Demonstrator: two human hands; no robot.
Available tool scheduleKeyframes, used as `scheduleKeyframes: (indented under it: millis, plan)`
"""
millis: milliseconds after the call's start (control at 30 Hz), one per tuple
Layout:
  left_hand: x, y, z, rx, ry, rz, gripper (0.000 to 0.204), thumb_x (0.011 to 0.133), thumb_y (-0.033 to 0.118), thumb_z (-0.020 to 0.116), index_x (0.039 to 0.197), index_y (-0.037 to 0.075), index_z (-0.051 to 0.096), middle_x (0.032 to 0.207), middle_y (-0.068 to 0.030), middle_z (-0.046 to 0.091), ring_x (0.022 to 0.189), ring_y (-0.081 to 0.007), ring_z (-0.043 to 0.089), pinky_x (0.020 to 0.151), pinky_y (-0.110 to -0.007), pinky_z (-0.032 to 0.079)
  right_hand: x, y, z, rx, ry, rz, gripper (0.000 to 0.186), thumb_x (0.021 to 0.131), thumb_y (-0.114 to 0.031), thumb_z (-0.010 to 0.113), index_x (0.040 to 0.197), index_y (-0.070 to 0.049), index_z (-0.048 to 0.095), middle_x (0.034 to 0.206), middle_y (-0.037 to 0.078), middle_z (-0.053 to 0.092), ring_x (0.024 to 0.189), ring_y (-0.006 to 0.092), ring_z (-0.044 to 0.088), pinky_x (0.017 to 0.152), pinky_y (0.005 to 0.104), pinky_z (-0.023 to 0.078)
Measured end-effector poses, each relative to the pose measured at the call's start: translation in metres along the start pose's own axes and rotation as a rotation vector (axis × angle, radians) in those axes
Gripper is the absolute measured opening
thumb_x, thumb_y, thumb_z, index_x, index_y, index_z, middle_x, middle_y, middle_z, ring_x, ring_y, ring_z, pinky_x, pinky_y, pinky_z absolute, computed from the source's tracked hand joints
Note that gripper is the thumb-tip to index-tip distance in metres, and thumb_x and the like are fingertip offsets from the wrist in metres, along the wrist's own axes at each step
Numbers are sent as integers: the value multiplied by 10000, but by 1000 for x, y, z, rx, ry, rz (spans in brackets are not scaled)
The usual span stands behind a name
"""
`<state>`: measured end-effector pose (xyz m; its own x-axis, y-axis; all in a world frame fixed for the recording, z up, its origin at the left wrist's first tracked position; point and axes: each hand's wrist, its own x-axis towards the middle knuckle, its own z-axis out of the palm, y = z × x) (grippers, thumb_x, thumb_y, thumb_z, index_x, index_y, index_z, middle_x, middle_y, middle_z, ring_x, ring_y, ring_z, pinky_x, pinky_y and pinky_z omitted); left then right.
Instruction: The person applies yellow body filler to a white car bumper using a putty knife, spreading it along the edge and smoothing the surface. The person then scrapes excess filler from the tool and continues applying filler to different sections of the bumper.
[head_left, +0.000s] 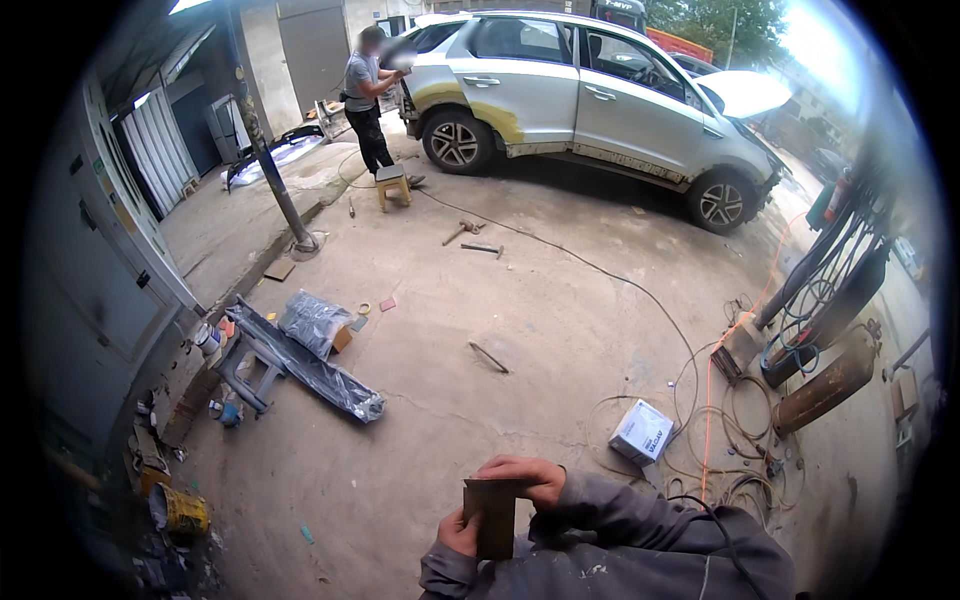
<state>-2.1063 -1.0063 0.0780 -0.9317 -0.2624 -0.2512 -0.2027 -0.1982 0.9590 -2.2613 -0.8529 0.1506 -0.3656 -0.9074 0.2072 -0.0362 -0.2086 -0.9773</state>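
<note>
Close to my body I hold a flat, brownish rectangular piece [495, 528], stiff-looking and upright; its material cannot be made out. My left hand [459, 534] is closed on its left edge, with the thumb across the face. At the top edge, my right hand [528, 480] grips the upper right corner, its fingers partly hidden behind the piece. Both arms wear dark grey sleeves.
A silver car [640, 110] with filler patches stands ahead, a person [370, 90] at its rear beside a stool [392, 186]. Hammers [484, 249], a wrapped bumper [310, 365], a white box [641, 432], hoses [735, 440] and gas cylinders [830, 385] occupy the concrete ground.
</note>
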Motion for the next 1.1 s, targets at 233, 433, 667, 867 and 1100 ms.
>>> scheduleKeyframes:
  millis: [233, 433, 667, 867, 1100]
  plan:
    - [66, 30, -29, 101, 15, 17, 316, 923, 265, 614, 1014, -37, 627, 850, -59, 663, 751, -100, 587, 663, -260, 485, 31, 33, -26, -7, 99, 139, 632, 765, 220, 373, 1293, -85, 541, 1233, 107, 535, 1202, 249, 487, 999, 325, 402]
    - [155, 86, -33, -30, 169, 184, 320, 918, 266, 615, 1011, -40, 613, 832, -86, 664, 710, -129, 598, 628, -268, 477, 49, 121, -86, -297, -42, 189, 611, 718, 156, 424, 1247, -103, 587, 1194, 122, 578, 1115, 277, 554, 965, 327, 419]
    - [225, 92, -34, 29, -11, 122, 283, 942, 220, 573, 1050, -40, 607, 886, -66, 661, 744, -121, 601, 656, -266, 483, 148, 65, -167, 431, 344, 70, 444, 955, -107, 503, 1392, -88, 426, 1338, 53, 498, 1199, 165, 468, 1012, 316, 376]
    - [273, 89, -37, 41, -50, -8, 296, 948, 210, 567, 1096, -43, 603, 931, -59, 663, 818, -110, 600, 720, -258, 492, 180, 36, -181, -12, 111, -79, 474, 834, 125, 454, 1277, -24, 536, 1260, 126, 509, 1187, 257, 495, 1003, 342, 385]
    - [298, 114, -72, 189, -49, 36, 316, 955, 239, 557, 1089, -43, 601, 918, -59, 662, 831, -103, 587, 728, -255, 486, 202, 70, -175, -209, 205, 111, 473, 833, 149, 414, 1256, -15, 549, 1182, 130, 559, 1151, 235, 529, 1009, 334, 408]
